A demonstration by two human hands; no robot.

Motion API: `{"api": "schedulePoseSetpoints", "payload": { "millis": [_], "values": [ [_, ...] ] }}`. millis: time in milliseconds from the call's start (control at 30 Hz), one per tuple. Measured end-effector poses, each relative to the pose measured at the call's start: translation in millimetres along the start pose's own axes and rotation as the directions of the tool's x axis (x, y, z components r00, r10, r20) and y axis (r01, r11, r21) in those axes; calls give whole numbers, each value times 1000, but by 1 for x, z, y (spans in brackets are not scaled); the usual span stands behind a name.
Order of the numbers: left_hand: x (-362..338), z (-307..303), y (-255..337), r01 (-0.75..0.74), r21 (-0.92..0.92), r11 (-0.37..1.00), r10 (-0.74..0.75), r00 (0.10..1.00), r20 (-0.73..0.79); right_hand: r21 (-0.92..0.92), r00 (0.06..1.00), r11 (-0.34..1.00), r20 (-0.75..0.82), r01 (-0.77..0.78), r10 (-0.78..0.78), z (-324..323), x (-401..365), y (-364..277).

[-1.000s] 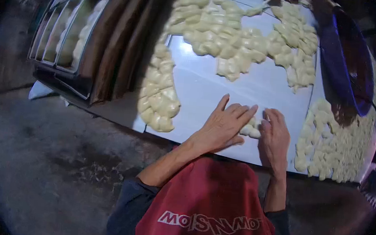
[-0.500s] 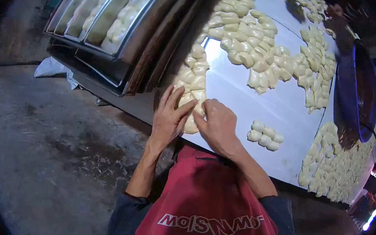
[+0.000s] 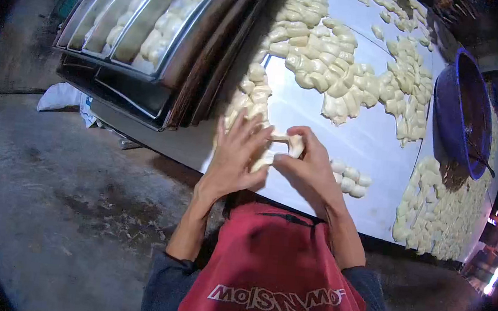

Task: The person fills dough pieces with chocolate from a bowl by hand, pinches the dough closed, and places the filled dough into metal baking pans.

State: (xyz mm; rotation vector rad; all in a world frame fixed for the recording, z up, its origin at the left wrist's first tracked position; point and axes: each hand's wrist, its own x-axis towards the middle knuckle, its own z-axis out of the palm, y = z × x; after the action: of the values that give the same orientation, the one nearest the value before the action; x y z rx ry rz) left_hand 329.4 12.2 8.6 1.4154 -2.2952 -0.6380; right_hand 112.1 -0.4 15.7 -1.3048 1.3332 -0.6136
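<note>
My left hand (image 3: 238, 157) lies with its fingers spread on a strip of pale dough pieces (image 3: 256, 91) along the table's left side. Pinched between the thumb and fingers of my right hand (image 3: 314, 170) is a dough piece (image 3: 296, 146). Thin strands of dough stretch from it back toward the strip under my left hand. Part of the strip is hidden by my left hand. Just right of my right hand sits a small cluster of smooth dough balls (image 3: 352, 179), partly covered by that hand.
Metal loaf pans (image 3: 154, 20) holding dough balls are stacked at the upper left, over dark trays. Sheets of cut dough (image 3: 322, 58) cover much of the white table (image 3: 374, 146). A purple tub (image 3: 451, 108) stands at the right, near more dough (image 3: 445, 211).
My right hand has moved right, drawing a dough piece away from the strip. The fingers of my left hand have spread flatter over the dough.
</note>
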Motion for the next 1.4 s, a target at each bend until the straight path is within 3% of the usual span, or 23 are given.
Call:
{"api": "schedulePoseSetpoints", "payload": {
  "millis": [33, 233, 267, 400, 500, 533, 567, 633, 733, 800, 833, 900, 967, 1000, 1067, 1100, 1167, 1200, 1233, 1300, 1367, 1400],
  "values": [
    [4, 2, 1, -22, 15, 1000, 22, 1000, 19, -270, 979, 943, -9, 193, -203, 0, -1, 0],
    [24, 20, -1, -132, 83, 988, 118, 981, 156, -370, 981, 909, 111, 189, -159, -6, -8, -8],
    [26, 20, 0, -153, 60, 986, 146, 984, 100, -296, 995, 950, 60, 95, -81, -7, -11, -14],
    [26, 23, 0, -175, -7, 984, 175, 983, 55, -63, 998, 998, 44, -31, 34, -8, -7, -2],
    [21, 28, -5, -209, -5, 978, 209, 976, 54, 214, 982, 973, 186, -80, 40, -8, -4, 17],
    [19, 30, -5, -217, 8, 976, 216, 976, 38, 285, 955, 933, 259, -219, 145, -16, -7, 3],
    [18, 31, -5, -204, 3, 979, 204, 979, 25, 375, 935, 891, 330, -257, 130, -22, -9, 10],
    [15, 32, -1, -172, -7, 985, 172, 985, 0, 362, 932, 910, 356, -202, 65, -42, -16, 11],
    [12, 35, -7, -128, 57, 990, 126, 991, 43, 749, 936, 662, 224, 14, -273, -76, -41, 22],
    [19, 20, 6, -64, 10, 998, 62, 988, 139, 803, 980, 596, 100, 23, -172, -90, -55, 18],
    [22, 17, 19, -37, 0, 999, 37, 996, 84, 821, 996, 571, 42, 7, -73, -93, -61, 9],
    [40, 6, 50, -80, -20, 997, 81, 991, 108, 799, 997, 596, 53, -79, 61, -104, -60, -6],
    [59, 12, 77, -63, -380, 923, 106, 990, 92, 769, 992, 631, 23, -98, 127, -105, -61, 5],
    [67, 21, 91, 112, -652, 750, -10, 987, 159, 756, 994, 650, 11, -79, 108, -104, -61, 12],
    [82, 45, 106, 220, -795, 565, -65, 973, 224, 715, 996, 698, -30, -41, 89, -106, -64, 18],
    [88, 55, 113, 287, -847, 447, -65, 955, 290, 681, 989, 731, -80, -40, 128, -111, -67, 22],
    [96, 62, 130, 366, -800, 476, -132, 929, 346, 612, 958, 789, -198, -46, 209, -125, -75, 34],
    [102, 66, 138, 398, -774, 492, -159, 915, 370, 619, 939, 785, -285, 28, 191, -127, -79, 37],
    [109, 67, 148, 437, -747, 501, -144, 893, 425, 414, 882, 884, -471, 218, 3, -131, -76, 52],
    [114, 92, 162, 293, -877, 382, -47, 953, 299, 503, 881, 828, -472, 247, 24, -149, -85, 67],
    [133, 111, 189, -68, -801, 595, 54, 998, -45, 457, 843, 835, -538, 308, -16, -170, -92, 65],
    [142, 119, 202, -240, -702, 671, 123, 969, -215, 436, 827, 836, -561, 333, -37, -178, -95, 61]
  ]
}}
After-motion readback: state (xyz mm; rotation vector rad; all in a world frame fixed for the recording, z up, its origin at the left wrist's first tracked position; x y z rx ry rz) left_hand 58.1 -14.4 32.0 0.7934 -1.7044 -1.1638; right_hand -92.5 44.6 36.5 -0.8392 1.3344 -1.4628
